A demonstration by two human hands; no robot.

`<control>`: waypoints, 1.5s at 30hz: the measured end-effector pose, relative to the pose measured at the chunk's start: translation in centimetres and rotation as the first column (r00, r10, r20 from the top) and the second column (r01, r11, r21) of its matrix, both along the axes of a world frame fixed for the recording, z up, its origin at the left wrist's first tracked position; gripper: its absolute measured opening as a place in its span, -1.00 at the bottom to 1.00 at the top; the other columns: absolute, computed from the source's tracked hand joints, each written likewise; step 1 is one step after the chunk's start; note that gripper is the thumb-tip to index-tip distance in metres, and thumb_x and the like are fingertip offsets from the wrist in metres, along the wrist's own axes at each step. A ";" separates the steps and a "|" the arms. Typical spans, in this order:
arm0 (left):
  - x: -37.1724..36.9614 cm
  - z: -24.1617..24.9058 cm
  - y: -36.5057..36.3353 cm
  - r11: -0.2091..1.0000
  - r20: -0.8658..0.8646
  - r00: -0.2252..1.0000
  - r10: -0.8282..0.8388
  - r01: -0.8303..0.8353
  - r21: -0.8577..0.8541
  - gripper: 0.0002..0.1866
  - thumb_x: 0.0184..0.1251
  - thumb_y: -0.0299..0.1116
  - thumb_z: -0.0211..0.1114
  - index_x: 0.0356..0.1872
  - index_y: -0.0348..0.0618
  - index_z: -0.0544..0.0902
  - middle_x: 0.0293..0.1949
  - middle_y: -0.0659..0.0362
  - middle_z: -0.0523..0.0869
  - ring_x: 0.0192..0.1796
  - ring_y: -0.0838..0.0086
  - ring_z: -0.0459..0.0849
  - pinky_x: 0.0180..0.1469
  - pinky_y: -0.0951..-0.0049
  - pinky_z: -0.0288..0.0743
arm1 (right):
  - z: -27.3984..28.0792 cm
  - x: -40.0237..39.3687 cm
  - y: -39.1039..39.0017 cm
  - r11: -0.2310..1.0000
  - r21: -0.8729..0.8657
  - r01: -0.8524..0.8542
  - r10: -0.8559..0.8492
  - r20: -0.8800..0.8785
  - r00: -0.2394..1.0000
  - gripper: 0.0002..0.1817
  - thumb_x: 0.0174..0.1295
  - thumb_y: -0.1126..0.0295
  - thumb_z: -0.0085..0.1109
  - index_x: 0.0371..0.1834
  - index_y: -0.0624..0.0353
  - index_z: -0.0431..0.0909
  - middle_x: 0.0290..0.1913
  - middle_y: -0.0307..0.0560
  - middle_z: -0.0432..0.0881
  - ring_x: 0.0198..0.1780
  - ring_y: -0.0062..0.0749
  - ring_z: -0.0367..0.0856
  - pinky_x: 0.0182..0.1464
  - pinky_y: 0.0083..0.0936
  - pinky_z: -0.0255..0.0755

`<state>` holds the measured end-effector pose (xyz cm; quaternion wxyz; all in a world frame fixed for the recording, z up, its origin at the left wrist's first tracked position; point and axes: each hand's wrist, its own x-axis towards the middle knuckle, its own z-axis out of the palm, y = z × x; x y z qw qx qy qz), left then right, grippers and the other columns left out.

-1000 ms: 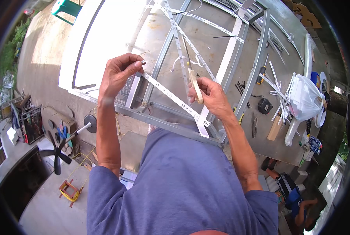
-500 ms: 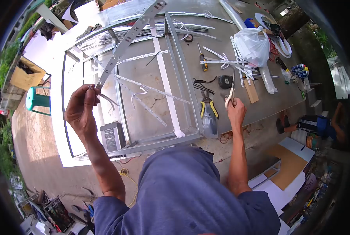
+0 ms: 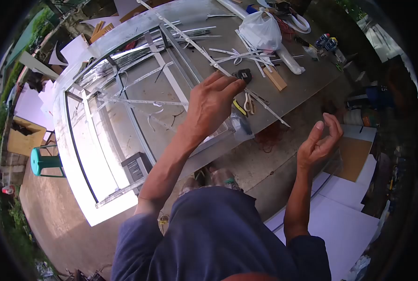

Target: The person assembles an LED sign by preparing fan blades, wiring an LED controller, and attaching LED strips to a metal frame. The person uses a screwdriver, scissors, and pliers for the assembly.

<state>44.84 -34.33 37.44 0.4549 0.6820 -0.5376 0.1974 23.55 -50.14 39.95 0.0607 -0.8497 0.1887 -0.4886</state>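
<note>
My left hand [image 3: 211, 105] reaches over the table with its fingers closed, apparently pinching a long white marked strip [image 3: 195, 45]. This strip slants from the far edge down past my fingertips to the table's near right edge. Whatever lies directly beneath the fingers is hidden. Just beyond the fingertips is a black tape measure [image 3: 243, 75]. White-handled scissors [image 3: 249, 104] lie on the table below my left fingers, beside yellow-handled pliers [image 3: 240, 107]. My right hand [image 3: 319, 143] is raised off the table's near right side, empty, its thumb and fingers apart.
A metal frame [image 3: 131, 112] covers the table's left part, with a dark box [image 3: 136, 167] at its near corner. Cut strips [image 3: 246, 57], a plastic bag [image 3: 261, 30] and a wood block [image 3: 275, 78] lie right. A green stool [image 3: 45, 161] stands left; boards [image 3: 335, 206] lie low right.
My right hand has let go of the scissors, now on the table, and moved right and nearer. My left hand has swung right across the frame; the strip now slants the other way.
</note>
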 end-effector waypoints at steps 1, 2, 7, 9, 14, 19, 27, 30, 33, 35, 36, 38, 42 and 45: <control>-1.5 -0.5 -1.1 0.998 -0.009 0.998 -0.061 0.061 -0.010 -0.74 0.06 -0.64 0.33 -0.20 -0.13 0.71 -0.22 0.14 0.77 -0.21 0.25 0.72 -0.22 0.32 0.63 | 1.0 -1.3 1.7 1.000 -0.023 0.006 -0.008 -0.058 0.998 -0.65 0.35 0.50 0.13 0.18 0.34 0.46 0.04 0.11 0.57 0.06 -0.02 0.57 0.11 -0.19 0.44; -2.9 -0.7 -2.0 0.993 -0.029 0.992 -0.120 0.119 -0.022 -0.72 0.04 -0.65 0.33 -0.20 -0.14 0.71 -0.22 0.14 0.77 -0.21 0.25 0.72 -0.22 0.31 0.62 | 1.1 -2.2 2.8 0.999 0.023 -0.029 0.032 -0.153 0.988 -0.62 0.32 0.50 0.15 0.20 0.33 0.45 0.06 0.12 0.57 0.09 -0.01 0.56 0.16 -0.16 0.40; -11.6 -0.4 -4.9 0.911 -0.142 0.900 -0.413 0.404 -0.086 -0.64 -0.05 -0.68 0.32 -0.16 -0.15 0.72 -0.23 0.13 0.76 -0.23 0.23 0.70 -0.22 0.28 0.60 | -0.8 -6.7 4.1 0.994 0.048 0.095 -0.072 -0.350 0.934 -0.50 0.22 0.49 0.27 0.25 0.30 0.44 0.06 0.10 0.59 0.07 -0.01 0.55 0.21 -0.11 0.30; -14.0 -0.2 -5.2 0.871 -0.202 0.848 -0.491 0.482 -0.093 -0.63 -0.03 -0.70 0.32 -0.13 -0.15 0.72 -0.25 0.13 0.75 -0.23 0.22 0.70 -0.22 0.31 0.60 | -1.7 -8.9 3.9 0.989 0.064 0.130 -0.097 -0.377 0.921 -0.50 0.20 0.50 0.29 0.23 0.30 0.47 0.00 0.06 0.62 0.01 -0.06 0.58 0.15 -0.12 0.34; -20.6 -0.1 -6.9 0.758 -0.340 0.689 -0.640 0.639 -0.134 -0.68 0.24 -0.63 0.30 0.02 -0.21 0.71 -0.15 0.08 0.77 -0.14 0.29 0.75 -0.10 0.38 0.60 | -0.9 -15.9 3.9 0.974 -0.002 0.226 -0.212 -0.352 0.912 -0.56 0.09 0.58 0.26 0.11 0.22 0.57 -0.26 -0.05 0.57 -0.24 -0.16 0.61 -0.24 -0.25 0.50; -27.9 1.2 -7.2 0.542 -0.502 0.321 -0.803 0.745 -0.389 -0.54 0.35 -0.39 0.35 0.25 -0.28 0.58 0.22 -0.06 0.64 0.03 0.24 0.75 0.06 0.33 0.62 | 5.6 -23.3 2.9 0.929 0.058 0.365 -0.306 -0.430 0.849 -0.61 0.20 0.48 0.28 0.14 0.06 0.60 -0.31 -0.10 0.50 -0.35 -0.18 0.60 -0.38 -0.30 0.50; -37.6 -6.3 -9.0 0.310 -0.510 0.205 -0.836 0.942 -0.131 -0.61 0.26 -0.54 0.31 0.14 -0.23 0.65 -0.07 -0.06 0.77 -0.22 0.32 0.80 -0.29 0.36 0.69 | 22.1 -40.5 1.6 0.654 -0.310 0.690 -0.744 -0.424 0.516 -0.66 0.33 0.40 0.17 0.17 0.03 0.63 -0.28 0.00 0.58 -0.26 -0.08 0.62 -0.24 -0.16 0.43; -39.8 -11.7 -10.6 0.097 -0.657 0.205 -0.725 0.976 0.197 -0.61 0.21 -0.47 0.39 0.09 -0.20 0.67 -0.18 -0.02 0.80 -0.28 0.27 0.81 -0.31 0.37 0.68 | 29.9 -48.1 1.4 0.369 -0.588 0.720 -0.929 -0.220 0.297 -0.70 0.34 0.38 0.10 0.10 0.06 0.66 -0.24 0.08 0.65 -0.25 -0.02 0.66 -0.18 -0.17 0.51; -40.8 -20.0 -12.4 -0.052 -0.632 0.243 -0.736 0.911 0.410 -0.58 0.13 -0.38 0.46 0.06 -0.21 0.69 -0.15 -0.01 0.80 -0.25 0.24 0.82 -0.18 0.32 0.67 | 37.7 -53.1 3.2 0.085 -0.665 0.742 -0.996 -0.044 0.074 -0.71 0.29 0.32 0.18 0.00 0.19 0.69 -0.24 0.23 0.66 -0.20 0.15 0.67 -0.18 -0.10 0.51; -40.9 -23.4 -12.9 -0.194 -0.711 0.339 -0.616 0.810 0.554 -0.55 0.11 -0.25 0.46 0.04 -0.20 0.71 -0.12 0.00 0.80 -0.20 0.20 0.81 -0.04 0.26 0.65 | 41.7 -58.9 3.4 -0.101 -0.762 0.640 -0.994 0.099 -0.040 -0.76 0.28 0.35 0.15 -0.06 0.15 0.70 -0.29 0.18 0.64 -0.20 0.13 0.66 -0.20 -0.06 0.50; -40.9 -25.9 -13.4 -0.227 -0.662 0.336 -0.670 0.756 0.614 -0.51 0.09 -0.15 0.47 0.04 -0.16 0.72 -0.12 0.02 0.80 -0.14 0.19 0.80 0.00 0.27 0.64 | 43.6 -61.4 3.8 -0.296 -0.776 0.558 -0.952 0.193 -0.236 -0.80 0.29 0.33 0.12 -0.16 0.10 0.71 -0.30 0.14 0.67 -0.21 0.12 0.66 -0.19 -0.04 0.53; -41.1 -30.0 -14.4 -0.274 -0.619 0.343 -0.707 0.673 0.687 -0.46 0.05 -0.02 0.46 0.03 -0.11 0.73 -0.13 0.04 0.81 -0.08 0.19 0.79 0.06 0.29 0.63 | 47.1 -65.4 4.3 -0.508 -0.698 0.505 -0.834 0.251 -0.491 -0.83 0.20 0.35 0.17 -0.26 0.09 0.73 -0.33 0.17 0.71 -0.19 0.10 0.71 -0.17 -0.09 0.60; -42.1 -34.1 -15.6 -0.323 -0.613 0.412 -0.674 0.583 0.746 -0.47 0.05 0.03 0.40 -0.04 -0.12 0.76 -0.14 0.03 0.80 -0.04 0.18 0.77 0.09 0.27 0.60 | 53.2 -77.5 3.9 -0.710 -0.606 0.360 -0.603 0.259 -0.754 -0.82 0.13 0.37 0.23 -0.25 0.14 0.74 -0.29 0.17 0.74 -0.16 0.13 0.75 -0.19 -0.09 0.65; -43.4 -35.6 -16.6 -0.313 -0.524 0.421 -0.740 0.475 0.822 -0.57 0.09 0.02 0.34 -0.16 -0.07 0.78 -0.23 0.05 0.80 -0.10 0.16 0.77 0.02 0.23 0.62 | 53.5 -85.7 2.8 -0.689 -0.588 0.424 -0.586 0.107 -0.803 -0.78 0.24 0.33 0.16 -0.18 0.15 0.73 -0.19 0.10 0.75 -0.16 0.04 0.74 -0.15 -0.18 0.62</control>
